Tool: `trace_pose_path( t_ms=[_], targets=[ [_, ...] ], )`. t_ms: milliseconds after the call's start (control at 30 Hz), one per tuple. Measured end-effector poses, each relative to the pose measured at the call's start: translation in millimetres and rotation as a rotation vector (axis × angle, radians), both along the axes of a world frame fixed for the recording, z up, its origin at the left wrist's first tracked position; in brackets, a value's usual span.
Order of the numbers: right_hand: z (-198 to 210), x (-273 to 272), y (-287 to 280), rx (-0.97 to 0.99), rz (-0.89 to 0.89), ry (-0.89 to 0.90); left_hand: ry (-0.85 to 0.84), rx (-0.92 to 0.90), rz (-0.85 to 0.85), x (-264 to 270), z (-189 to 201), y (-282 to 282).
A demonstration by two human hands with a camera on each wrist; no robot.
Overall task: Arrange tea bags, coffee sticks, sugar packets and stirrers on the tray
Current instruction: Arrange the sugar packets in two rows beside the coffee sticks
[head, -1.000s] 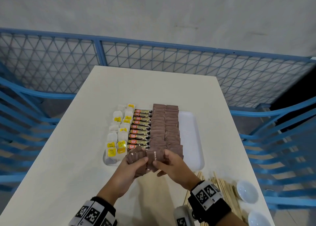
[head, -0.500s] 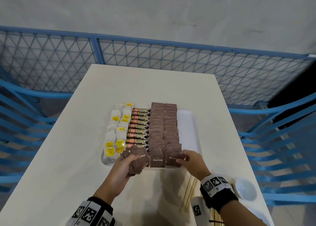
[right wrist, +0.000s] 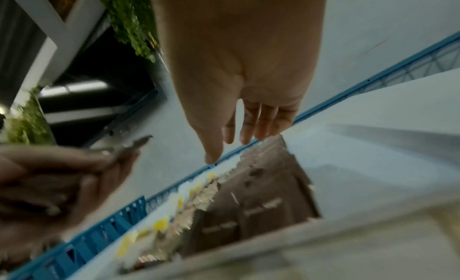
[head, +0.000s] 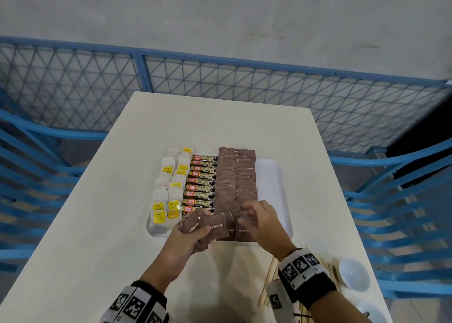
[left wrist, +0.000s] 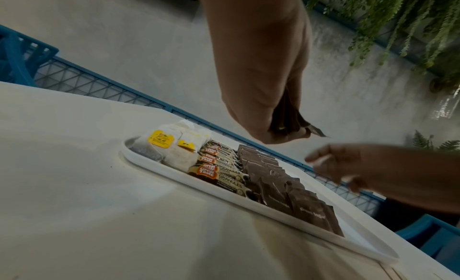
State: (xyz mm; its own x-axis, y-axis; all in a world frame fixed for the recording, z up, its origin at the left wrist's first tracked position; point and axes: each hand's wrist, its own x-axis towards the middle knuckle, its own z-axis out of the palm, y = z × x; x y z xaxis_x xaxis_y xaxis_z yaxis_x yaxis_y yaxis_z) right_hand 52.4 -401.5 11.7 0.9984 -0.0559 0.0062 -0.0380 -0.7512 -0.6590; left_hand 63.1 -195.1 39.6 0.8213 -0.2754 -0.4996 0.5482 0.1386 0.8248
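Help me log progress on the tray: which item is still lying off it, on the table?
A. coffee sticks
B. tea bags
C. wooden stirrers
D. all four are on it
C: the wooden stirrers lie on the table near the right wrist, outside the tray.

A pale bench point(head: 102, 225) is seen, on which a white tray point(head: 271, 176) is set near the middle; wooden stirrers point(head: 267, 282) and two small white bowls point(head: 353, 272) are laid at its near right corner
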Motion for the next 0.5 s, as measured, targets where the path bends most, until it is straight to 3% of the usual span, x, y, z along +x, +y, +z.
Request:
trace_pose_path(
  t_ms=[133,233,500],
  targets=[
    [32,1,21,0.373,0.119,0.136,-0.037,0.033,0.026,0,-1,-4],
    [35,-1,30,0.542,0.154,0.232,-0.058,0.038,-0.007,-1,0,-4],
    [26,-6,23,0.690,0.029,0.344,0.010,0.047,-0.021,-2,-5,-3]
  ],
)
